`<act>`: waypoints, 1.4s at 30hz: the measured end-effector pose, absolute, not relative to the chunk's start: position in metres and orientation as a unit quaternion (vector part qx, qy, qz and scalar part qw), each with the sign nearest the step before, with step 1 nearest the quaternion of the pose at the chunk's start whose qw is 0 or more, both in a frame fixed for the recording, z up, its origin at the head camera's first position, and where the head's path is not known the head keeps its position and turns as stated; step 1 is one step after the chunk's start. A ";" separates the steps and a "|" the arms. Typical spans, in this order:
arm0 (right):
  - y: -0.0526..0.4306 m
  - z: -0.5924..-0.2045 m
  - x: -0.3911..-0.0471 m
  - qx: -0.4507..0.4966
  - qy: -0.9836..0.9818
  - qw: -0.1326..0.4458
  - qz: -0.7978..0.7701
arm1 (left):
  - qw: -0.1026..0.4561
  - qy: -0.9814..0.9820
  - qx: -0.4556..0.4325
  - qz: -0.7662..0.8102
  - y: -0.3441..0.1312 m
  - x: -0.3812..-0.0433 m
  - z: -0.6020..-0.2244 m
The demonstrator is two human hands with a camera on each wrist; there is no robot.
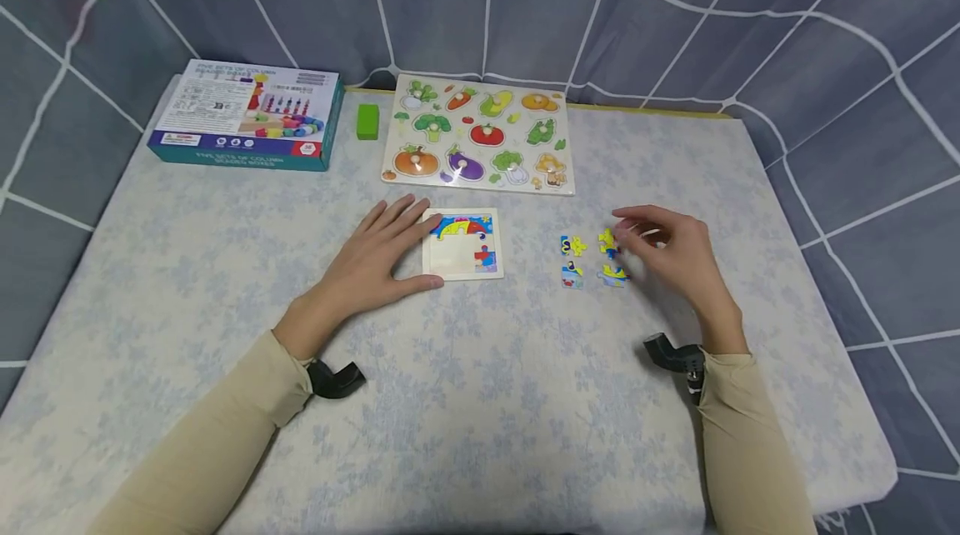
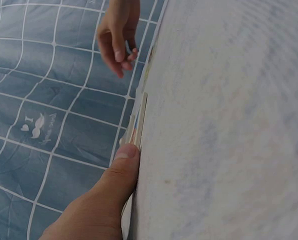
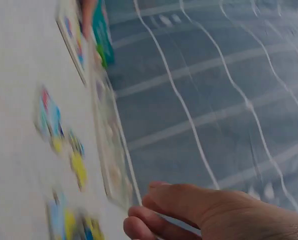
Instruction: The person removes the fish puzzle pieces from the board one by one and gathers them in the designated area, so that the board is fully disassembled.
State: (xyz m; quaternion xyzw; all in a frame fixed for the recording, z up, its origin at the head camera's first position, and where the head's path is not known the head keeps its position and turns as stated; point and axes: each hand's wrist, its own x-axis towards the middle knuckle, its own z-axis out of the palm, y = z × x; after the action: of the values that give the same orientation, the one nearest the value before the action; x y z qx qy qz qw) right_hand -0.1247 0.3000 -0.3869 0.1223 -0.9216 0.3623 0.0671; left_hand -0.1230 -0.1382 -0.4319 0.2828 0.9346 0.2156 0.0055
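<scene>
A small jigsaw tray [image 1: 461, 277] with a pale frame lies flat, its top row and a right-hand piece filled with a colourful picture. My left hand [image 1: 375, 256] rests at the tray's left side, fingers fairly straight across the upper corner, thumb [image 2: 124, 155] along the near-left edge. To the right lie several loose jigsaw pieces [image 1: 572, 275], yellow and blue. Just above the rightmost ones hovers my right hand [image 1: 667, 252], fingers loosely bent. No piece shows between its fingers in the right wrist view, where the thumb [image 3: 184, 197] is raised above the table.
Behind the tray lies a vegetable peg puzzle board [image 1: 480, 106]. A green block [image 1: 367, 122] stands left of it, and a bead toy box [image 1: 247, 114] sits at the back left. The table [image 1: 480, 418] has a pale floral cloth; a grey checked curtain [image 1: 547, 27] hangs behind.
</scene>
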 end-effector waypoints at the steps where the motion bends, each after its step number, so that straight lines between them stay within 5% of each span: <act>1: 0.291 -0.386 -0.124 0.141 -0.917 0.060 0.368 | 0.004 0.934 0.283 0.217 -0.138 -0.123 -0.432; 9: 0.219 -0.384 -0.119 0.221 -0.898 -0.008 0.380 | 0.006 0.934 0.281 0.222 -0.137 -0.123 -0.436; 18: 0.152 -0.402 -0.112 0.232 -0.902 -0.022 0.364 | 0.008 0.933 0.284 0.219 -0.137 -0.122 -0.437; 36: 0.137 -0.410 -0.113 0.192 -0.908 -0.041 0.370 | -0.006 0.933 0.291 0.213 -0.140 -0.124 -0.434; 42: 0.139 -0.412 -0.111 0.190 -0.888 -0.009 0.418 | -0.001 0.933 0.288 0.214 -0.139 -0.125 -0.436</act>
State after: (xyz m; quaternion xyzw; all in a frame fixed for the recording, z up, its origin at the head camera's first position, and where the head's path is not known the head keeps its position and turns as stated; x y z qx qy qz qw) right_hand -0.1113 0.1394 -0.4122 0.1900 -0.8883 0.4180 -0.0086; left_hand -0.1245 -0.1392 -0.4355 0.2881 0.9333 0.2144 -0.0014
